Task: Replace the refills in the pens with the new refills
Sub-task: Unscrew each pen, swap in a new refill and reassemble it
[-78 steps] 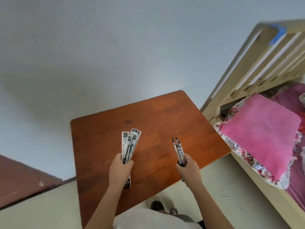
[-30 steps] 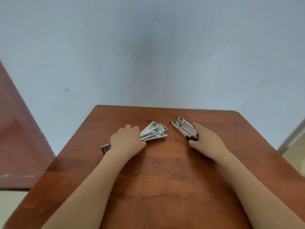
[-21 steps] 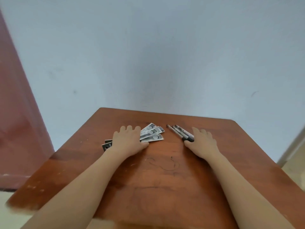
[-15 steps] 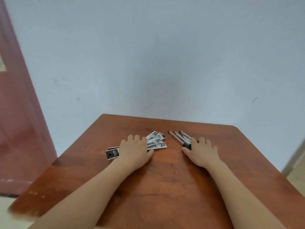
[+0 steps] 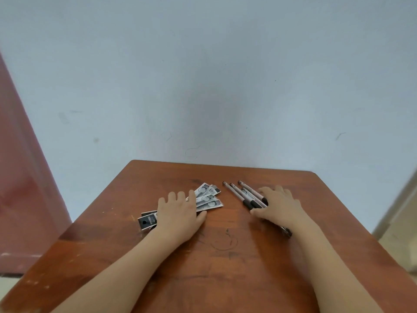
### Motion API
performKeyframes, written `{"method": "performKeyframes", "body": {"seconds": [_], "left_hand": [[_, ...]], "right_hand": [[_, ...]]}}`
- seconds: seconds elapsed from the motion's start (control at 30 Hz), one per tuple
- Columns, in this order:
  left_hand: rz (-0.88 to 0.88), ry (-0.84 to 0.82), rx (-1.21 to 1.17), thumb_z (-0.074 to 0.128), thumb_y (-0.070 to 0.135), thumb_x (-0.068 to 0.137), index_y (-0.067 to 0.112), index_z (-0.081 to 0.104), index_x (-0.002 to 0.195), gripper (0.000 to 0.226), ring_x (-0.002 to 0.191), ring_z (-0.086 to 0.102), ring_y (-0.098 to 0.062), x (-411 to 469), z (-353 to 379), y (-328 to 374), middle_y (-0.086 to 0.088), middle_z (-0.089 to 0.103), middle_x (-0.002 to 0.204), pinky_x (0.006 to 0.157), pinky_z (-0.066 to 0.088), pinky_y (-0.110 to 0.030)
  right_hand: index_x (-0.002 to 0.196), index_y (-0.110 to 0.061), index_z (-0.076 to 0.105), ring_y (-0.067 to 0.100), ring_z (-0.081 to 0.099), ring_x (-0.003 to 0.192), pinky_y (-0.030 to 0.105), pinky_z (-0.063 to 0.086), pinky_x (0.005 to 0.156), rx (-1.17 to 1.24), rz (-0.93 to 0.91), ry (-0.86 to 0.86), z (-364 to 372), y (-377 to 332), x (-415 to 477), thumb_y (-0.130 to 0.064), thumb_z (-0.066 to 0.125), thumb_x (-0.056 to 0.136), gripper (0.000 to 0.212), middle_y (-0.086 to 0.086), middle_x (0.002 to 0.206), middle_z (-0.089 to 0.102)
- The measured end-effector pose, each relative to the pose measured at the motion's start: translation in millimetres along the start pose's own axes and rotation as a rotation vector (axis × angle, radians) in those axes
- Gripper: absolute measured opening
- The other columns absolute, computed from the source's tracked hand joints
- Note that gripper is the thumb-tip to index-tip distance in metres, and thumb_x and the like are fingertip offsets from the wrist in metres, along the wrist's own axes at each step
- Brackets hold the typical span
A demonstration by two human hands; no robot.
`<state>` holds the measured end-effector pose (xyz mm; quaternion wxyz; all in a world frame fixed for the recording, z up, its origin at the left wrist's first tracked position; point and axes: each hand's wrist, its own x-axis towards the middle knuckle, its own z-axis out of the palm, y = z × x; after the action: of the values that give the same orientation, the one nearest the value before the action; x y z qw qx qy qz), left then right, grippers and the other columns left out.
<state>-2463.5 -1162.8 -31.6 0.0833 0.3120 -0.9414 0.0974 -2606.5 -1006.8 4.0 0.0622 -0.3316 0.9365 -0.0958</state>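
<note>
Both hands lie palm-down on the wooden table (image 5: 225, 274), each covering its own pile. The left hand (image 5: 178, 214) is flat with its fingers straight and close together, pressing on a fan of refill packets (image 5: 208, 198). It grips nothing. The packets' long axis runs from their black header ends (image 5: 147, 220), which poke out by the left wrist, away and to the right, where the printed ends spread past the fingertips.

The right hand (image 5: 281, 207) rests loosely spread over the near ends of the pens (image 5: 242, 194), fingers relaxed and closed on nothing. The pens lie side by side, their long axis running from the tips at the far left back under the palm. One end shows just beside the right wrist.

The two piles are near each other but apart, with bare wood between them. The right hand looks best placed to lift a pen, and the left hand a refill.

The packets carry grey-and-white print with a round mark, but it's too small to read. I can't make out any brand on the pens.
</note>
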Motion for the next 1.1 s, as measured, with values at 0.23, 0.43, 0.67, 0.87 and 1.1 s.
{"method": "performKeyframes", "body": {"seconds": [0.23, 0.43, 0.67, 0.87, 1.1], "left_hand": [[0.289, 0.299, -0.189, 0.034, 0.043, 0.073, 0.015, 0.066, 0.088, 0.045, 0.072, 0.060, -0.023, 0.3, -0.2, 2.8, -0.002, 0.066, 0.081, 0.055, 0.047, -0.030], [0.590, 0.170, -0.293, 0.025, 0.044, 0.078, 0.017, 0.060, 0.101, 0.050, 0.099, 0.054, -0.021, -9.4, -0.5, 15.4, -0.003, 0.059, 0.108, 0.081, 0.046, -0.032], [0.605, 0.106, -0.309, 0.017, 0.045, 0.086, 0.017, 0.053, 0.117, 0.055, 0.109, 0.041, -0.018, -10.7, 4.9, 17.7, -0.002, 0.050, 0.120, 0.092, 0.034, -0.030], [0.580, 0.281, -0.344, 0.036, 0.033, 0.083, 0.016, 0.060, 0.100, 0.035, 0.099, 0.050, -0.020, -9.3, 3.1, 16.0, -0.004, 0.061, 0.104, 0.081, 0.046, -0.034], [0.383, 0.917, -0.296, 0.048, 0.026, 0.082, 0.011, 0.050, 0.113, 0.034, 0.109, 0.044, -0.025, 4.5, -12.0, 0.4, -0.014, 0.064, 0.110, 0.087, 0.039, -0.036]], "right_hand": [[0.092, -0.019, 0.057, 0.024, 0.047, 0.111, 0.036, 0.043, 0.091, 0.062, 0.003, -0.052, -10.6, 13.1, -4.3, -0.038, 0.067, 0.076, 0.027, 0.001, 0.101, 0.055], [0.089, -0.013, 0.060, 0.022, 0.054, 0.100, 0.033, 0.043, 0.078, 0.089, -0.004, -0.051, -9.1, 8.8, -4.6, -0.032, 0.065, 0.079, 0.023, 0.003, 0.095, 0.059], [0.066, -0.011, 0.056, 0.019, 0.050, 0.067, 0.027, 0.034, 0.052, 0.117, 0.011, 0.030, -6.4, 8.7, -1.9, -0.021, 0.058, 0.081, 0.017, 0.003, 0.066, 0.054], [0.078, -0.017, 0.056, 0.020, 0.056, 0.085, 0.031, 0.044, 0.071, 0.341, -0.019, 0.328, -11.7, 11.9, -0.8, -0.023, 0.055, 0.087, 0.011, -0.003, 0.082, 0.056], [0.063, -0.029, 0.069, 0.002, 0.055, 0.058, 0.009, 0.041, 0.056, 0.882, -0.284, 0.214, -23.2, -14.7, -25.3, -0.011, 0.069, 0.077, 0.023, -0.013, 0.057, 0.065]]}}
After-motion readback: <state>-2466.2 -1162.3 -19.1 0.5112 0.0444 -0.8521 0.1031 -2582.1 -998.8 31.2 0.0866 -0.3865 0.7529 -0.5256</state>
